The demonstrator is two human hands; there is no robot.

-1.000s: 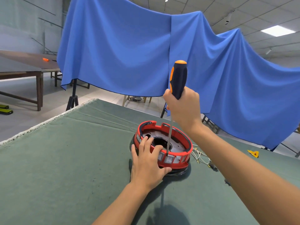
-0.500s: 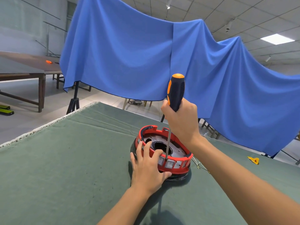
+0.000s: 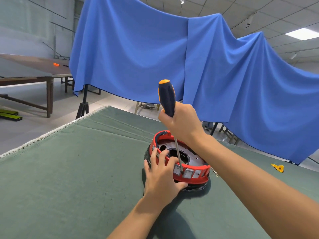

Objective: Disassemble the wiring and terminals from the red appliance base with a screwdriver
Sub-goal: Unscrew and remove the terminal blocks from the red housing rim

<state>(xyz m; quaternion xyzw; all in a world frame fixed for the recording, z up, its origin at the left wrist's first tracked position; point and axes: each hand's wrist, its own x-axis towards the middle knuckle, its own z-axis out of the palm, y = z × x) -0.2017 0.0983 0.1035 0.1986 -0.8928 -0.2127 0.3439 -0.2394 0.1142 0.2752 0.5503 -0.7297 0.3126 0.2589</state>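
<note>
Nearest the camera, two bare forearms reach out over a tabletop (image 3: 69, 169) covered in dull green cloth. The left hand (image 3: 161, 176) lies on the near left side of the round red plastic appliance base (image 3: 195, 176), its fingers spread and curved over the red rim and its thumb pressed against the lower edge, so it grips the ring. The base sits flat on the cloth, right of the tabletop's middle, on a dark black lower ring; a grey metal plate with a dark central hole shows inside it, and small pale rectangular switch-like panels line its near wall. The right hand (image 3: 181, 123) is curled tightly round the lower part of a screwdriver with a black and orange handle (image 3: 166, 97), held nearly upright above the base. Its thin steel shaft runs down and slightly right, and the tip meets the inner side of the near wall, just beside the left index finger; whether it sits in a screw cannot be told. A few thin wire ends (image 3: 214, 172) poke out just beside the base on its right. Farther right on the cloth lies a small yellow plastic piece (image 3: 278, 168), well apart. Beyond the tabletop hangs a wide blue cloth backdrop (image 3: 138, 57), and at far left stands a long brown wooden table (image 3: 31, 73).
</note>
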